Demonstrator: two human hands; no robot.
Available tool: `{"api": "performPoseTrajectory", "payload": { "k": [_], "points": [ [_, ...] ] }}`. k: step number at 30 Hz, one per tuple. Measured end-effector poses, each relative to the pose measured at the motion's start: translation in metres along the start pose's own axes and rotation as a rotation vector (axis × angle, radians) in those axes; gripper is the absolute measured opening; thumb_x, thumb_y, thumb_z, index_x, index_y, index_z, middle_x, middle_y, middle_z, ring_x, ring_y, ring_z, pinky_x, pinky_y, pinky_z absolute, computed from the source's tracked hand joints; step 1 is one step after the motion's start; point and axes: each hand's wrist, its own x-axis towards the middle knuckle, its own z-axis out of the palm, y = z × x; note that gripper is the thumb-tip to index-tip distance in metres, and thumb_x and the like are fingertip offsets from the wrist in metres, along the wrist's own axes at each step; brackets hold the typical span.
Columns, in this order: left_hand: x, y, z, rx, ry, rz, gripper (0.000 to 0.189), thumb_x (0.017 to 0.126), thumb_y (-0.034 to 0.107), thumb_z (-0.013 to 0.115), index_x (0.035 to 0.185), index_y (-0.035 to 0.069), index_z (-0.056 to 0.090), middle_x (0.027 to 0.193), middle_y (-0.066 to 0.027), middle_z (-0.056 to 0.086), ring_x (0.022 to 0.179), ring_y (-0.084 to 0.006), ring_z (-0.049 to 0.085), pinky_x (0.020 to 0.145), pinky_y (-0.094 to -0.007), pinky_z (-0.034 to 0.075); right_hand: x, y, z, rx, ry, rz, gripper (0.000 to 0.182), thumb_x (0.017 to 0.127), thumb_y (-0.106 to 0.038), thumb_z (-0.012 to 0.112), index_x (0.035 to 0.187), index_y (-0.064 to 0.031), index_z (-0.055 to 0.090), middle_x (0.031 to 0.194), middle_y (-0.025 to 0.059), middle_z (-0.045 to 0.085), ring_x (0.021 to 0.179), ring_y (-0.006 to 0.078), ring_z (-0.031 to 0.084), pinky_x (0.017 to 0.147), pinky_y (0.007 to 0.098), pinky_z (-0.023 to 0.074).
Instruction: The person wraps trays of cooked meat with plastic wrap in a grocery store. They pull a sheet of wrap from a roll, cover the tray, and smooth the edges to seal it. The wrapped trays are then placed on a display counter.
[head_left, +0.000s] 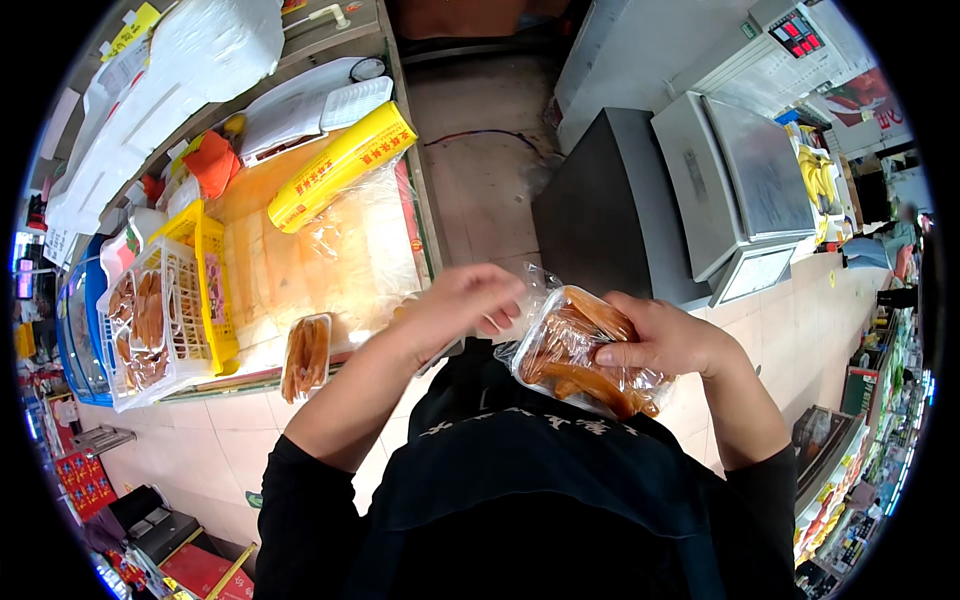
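My right hand (652, 334) grips a white tray (527, 352) of glossy, elongated brown food pieces (585, 382) by its right side, thumb across the top. Clear plastic film (536, 281) covers the tray, with loose, crumpled edges on its left. My left hand (480, 296), blurred, is beside that loose film with its fingers curled; whether they hold any film cannot be made out. The tray is tilted and held in front of my dark apron (525, 465), off the worktable. A second tray of brown pieces (307, 356) lies at the near edge of the worktable (262, 251).
A yellow roll of cling film (341, 169) lies across the worktable. At left, a white plastic basket (184, 337) holding packed brown pieces stands against a yellow basket (217, 292). To the right is a grey metal cabinet (600, 210) beside a scale (750, 172). A person (885, 244) is far right.
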Motion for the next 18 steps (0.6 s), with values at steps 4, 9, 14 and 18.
{"api": "performPoseTrajectory", "payload": {
  "k": [4, 9, 14, 18],
  "points": [
    [0.012, -0.013, 0.007, -0.04, -0.015, 0.208, 0.006, 0.082, 0.01, 0.059, 0.083, 0.004, 0.058, 0.071, 0.0024, 0.055, 0.063, -0.0054, 0.05, 0.059, -0.0197, 0.042, -0.006, -0.014, 0.003, -0.173, 0.057, 0.011, 0.06, 0.077, -0.058, 0.055, 0.1, -0.0029, 0.043, 0.078, 0.0207, 0.06, 0.079, 0.0359, 0.061, 0.066, 0.0376, 0.0471],
    [0.014, -0.01, -0.01, -0.072, 0.131, 0.228, 0.007, 0.083, 0.011, 0.059, 0.082, 0.004, 0.057, 0.071, 0.0004, 0.054, 0.061, -0.0058, 0.047, 0.057, -0.0199, 0.04, -0.015, -0.025, 0.008, -0.26, 0.135, 0.029, 0.061, 0.075, -0.056, 0.059, 0.099, -0.0015, 0.044, 0.072, 0.0196, 0.059, 0.072, 0.0361, 0.061, 0.062, 0.0372, 0.0476],
    [-0.001, -0.004, -0.015, 0.11, 0.077, 0.203, 0.005, 0.083, 0.01, 0.057, 0.085, 0.007, 0.055, 0.066, 0.0044, 0.049, 0.058, -0.004, 0.045, 0.055, -0.0179, 0.037, -0.018, -0.019, 0.016, -0.278, 0.211, -0.02, 0.062, 0.072, -0.053, 0.064, 0.102, -0.0009, 0.046, 0.072, 0.0185, 0.059, 0.07, 0.0348, 0.061, 0.061, 0.0353, 0.0473],
    [-0.013, 0.003, -0.002, 0.37, 0.008, 0.318, 0.017, 0.076, 0.01, 0.06, 0.091, 0.007, 0.053, 0.064, 0.0012, 0.048, 0.058, -0.0079, 0.045, 0.055, -0.0232, 0.04, -0.018, -0.024, 0.017, -0.297, 0.229, -0.037, 0.062, 0.072, -0.052, 0.064, 0.102, -0.0009, 0.046, 0.072, 0.0186, 0.059, 0.07, 0.0354, 0.061, 0.061, 0.036, 0.0473]
  ]
}}
